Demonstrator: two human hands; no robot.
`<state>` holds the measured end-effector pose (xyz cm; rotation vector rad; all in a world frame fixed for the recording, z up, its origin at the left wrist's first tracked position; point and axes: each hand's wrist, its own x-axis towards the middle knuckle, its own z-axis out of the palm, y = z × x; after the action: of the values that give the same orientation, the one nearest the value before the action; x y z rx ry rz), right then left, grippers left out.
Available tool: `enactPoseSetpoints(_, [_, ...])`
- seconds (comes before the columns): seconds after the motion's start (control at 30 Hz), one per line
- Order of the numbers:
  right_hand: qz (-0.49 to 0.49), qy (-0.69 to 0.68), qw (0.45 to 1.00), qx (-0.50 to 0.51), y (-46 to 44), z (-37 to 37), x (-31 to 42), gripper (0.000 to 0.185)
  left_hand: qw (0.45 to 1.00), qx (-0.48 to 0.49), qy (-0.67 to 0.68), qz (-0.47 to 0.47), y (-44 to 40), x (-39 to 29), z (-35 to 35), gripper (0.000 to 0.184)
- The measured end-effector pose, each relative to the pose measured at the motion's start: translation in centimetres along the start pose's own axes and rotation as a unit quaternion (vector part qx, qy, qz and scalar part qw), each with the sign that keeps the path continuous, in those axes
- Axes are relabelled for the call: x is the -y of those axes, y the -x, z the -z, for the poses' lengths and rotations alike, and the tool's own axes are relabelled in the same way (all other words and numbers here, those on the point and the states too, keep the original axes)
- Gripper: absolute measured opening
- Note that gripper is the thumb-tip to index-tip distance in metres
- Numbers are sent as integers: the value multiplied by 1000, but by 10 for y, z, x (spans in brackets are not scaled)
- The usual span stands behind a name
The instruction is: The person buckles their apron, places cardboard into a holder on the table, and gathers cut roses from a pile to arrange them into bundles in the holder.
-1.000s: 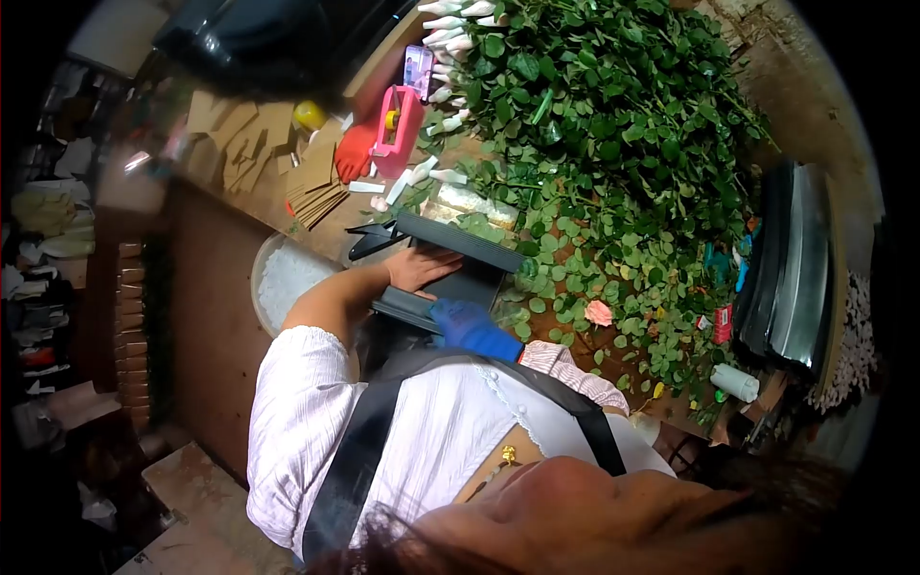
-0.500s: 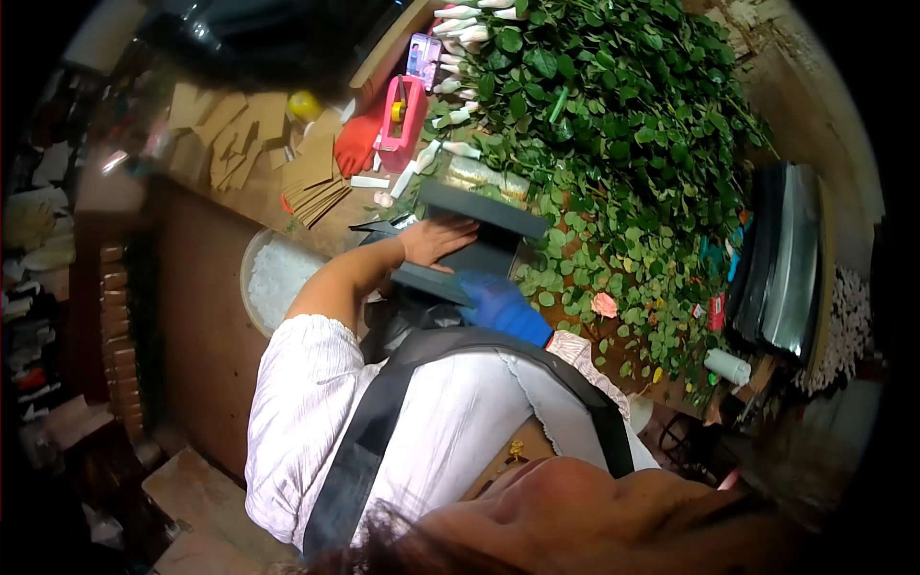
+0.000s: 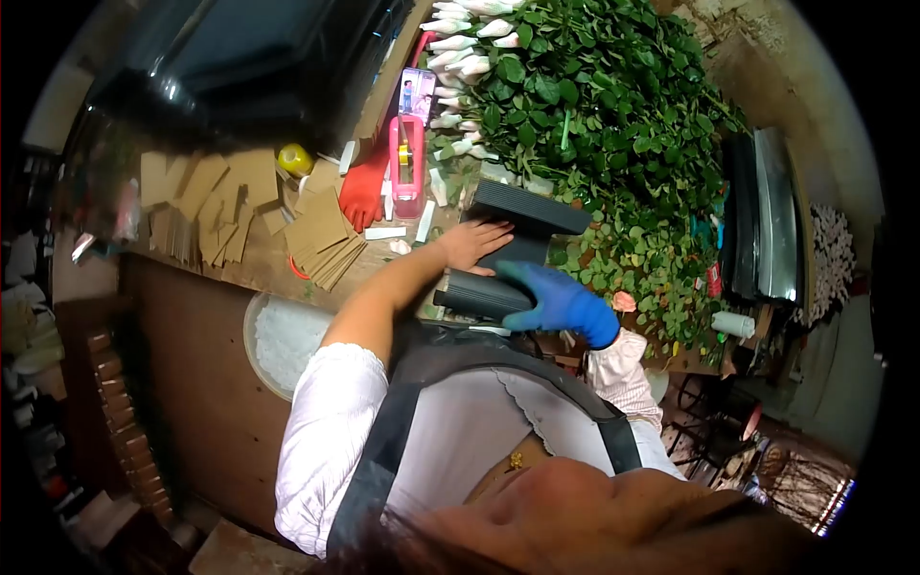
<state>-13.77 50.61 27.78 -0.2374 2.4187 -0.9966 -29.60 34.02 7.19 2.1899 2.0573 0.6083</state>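
Observation:
A black board or sheet [image 3: 520, 251] with two raised, ribbed sides lies on the table in front of me, one side far and one near. Bare and flat, my left hand [image 3: 470, 245] presses on it between the two sides, fingers apart. At the right end of the near ribbed side [image 3: 479, 294] is my right hand [image 3: 556, 299], in a blue glove. Its thumb and fingers are spread and slightly blurred, and it grips nothing that I can make out.
Leafy rose stems [image 3: 604, 96] with white-wrapped heads [image 3: 465, 65] fill the back right. Left of them are a pink tape dispenser [image 3: 406, 182], a phone [image 3: 417, 94], a red glove [image 3: 362, 192] and cardboard pieces [image 3: 321, 235]. Dark sleeves [image 3: 776, 216] stand at the right.
The view has shifted, with hands and board now further right in it. My right hand's fingers have spread at the near ribbed side; my left hand stays flat on the board.

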Motion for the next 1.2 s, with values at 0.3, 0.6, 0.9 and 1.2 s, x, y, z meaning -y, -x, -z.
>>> enactPoseSetpoints(0.3, [-30,164,983,-77,-36,-69,-28,54,999,32,-31,20,-3,-5,0,93])
enactPoseSetpoints(0.6, [-30,203,967,-149,-24,-76,-18,55,992,-107,36,50,14,-17,73,12])
enactPoseSetpoints(0.9, [-73,182,980,-32,-37,-63,-14,59,894,-292,-70,333,25,140,184,52])
enactPoseSetpoints(1.2, [-44,177,980,-80,-34,-74,-22,43,862,-210,157,433,10,260,199,106])
